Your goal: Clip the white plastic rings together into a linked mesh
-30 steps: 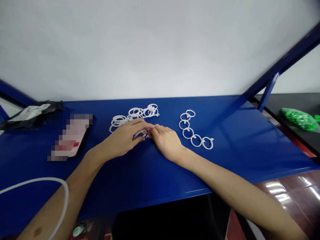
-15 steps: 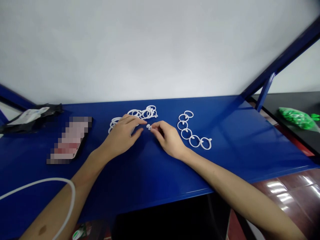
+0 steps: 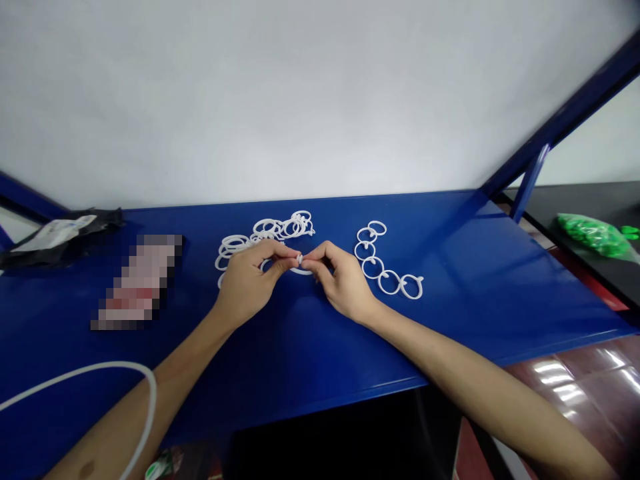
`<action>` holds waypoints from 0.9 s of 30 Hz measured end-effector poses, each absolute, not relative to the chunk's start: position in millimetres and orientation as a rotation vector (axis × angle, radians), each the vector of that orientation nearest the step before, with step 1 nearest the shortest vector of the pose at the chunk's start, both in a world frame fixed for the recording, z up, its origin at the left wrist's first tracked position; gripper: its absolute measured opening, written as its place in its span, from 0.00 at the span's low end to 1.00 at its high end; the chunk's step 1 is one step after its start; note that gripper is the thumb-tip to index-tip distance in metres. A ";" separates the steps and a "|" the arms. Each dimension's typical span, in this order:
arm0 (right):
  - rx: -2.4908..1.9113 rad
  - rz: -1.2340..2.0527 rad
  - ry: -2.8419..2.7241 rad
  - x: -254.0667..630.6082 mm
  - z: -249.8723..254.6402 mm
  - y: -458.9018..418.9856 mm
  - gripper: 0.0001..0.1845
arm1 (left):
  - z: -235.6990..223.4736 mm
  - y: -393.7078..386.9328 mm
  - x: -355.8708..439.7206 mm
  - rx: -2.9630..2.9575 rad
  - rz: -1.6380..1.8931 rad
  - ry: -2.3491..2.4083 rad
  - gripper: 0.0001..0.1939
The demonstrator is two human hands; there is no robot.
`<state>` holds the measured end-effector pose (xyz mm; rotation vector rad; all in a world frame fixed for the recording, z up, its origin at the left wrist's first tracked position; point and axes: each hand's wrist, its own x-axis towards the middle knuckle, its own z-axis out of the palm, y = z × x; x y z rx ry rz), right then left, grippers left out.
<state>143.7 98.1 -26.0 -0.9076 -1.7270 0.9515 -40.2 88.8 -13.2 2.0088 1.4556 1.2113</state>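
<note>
Both hands meet over the middle of the blue table (image 3: pixel 450 267). My left hand (image 3: pixel 247 280) and my right hand (image 3: pixel 340 280) each pinch one white plastic ring (image 3: pixel 300 265) between thumb and forefinger, fingertips almost touching. Behind my left hand lies a loose pile of white rings (image 3: pixel 270 233). To the right of my right hand, a chain of linked white rings (image 3: pixel 383 263) rests flat on the table.
A blurred flat object (image 3: pixel 137 280) lies at the left, a black bag with a white label (image 3: pixel 60 233) beyond it. A white tube (image 3: pixel 120 373) curves over my left forearm. A green bag (image 3: pixel 593 237) sits on a dark surface at the right.
My left hand lifted off the table and closed into a pinch. Both hands came together on one ring and raised it slightly above the table.
</note>
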 end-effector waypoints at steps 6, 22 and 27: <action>-0.832 0.826 -1.860 149.7 -26.2 92.8 0.07 | -15.1 83.0 -33.9 2.150 1.315 1.324 0.05; -0.898 0.428 -2.230 197.1 11.2 95.4 0.09 | -8.8 80.6 -36.0 1.888 1.171 1.303 0.12; -1.288 0.180 -2.244 296.8 6.7 94.3 0.13 | -13.2 80.3 -36.7 1.908 1.103 1.359 0.14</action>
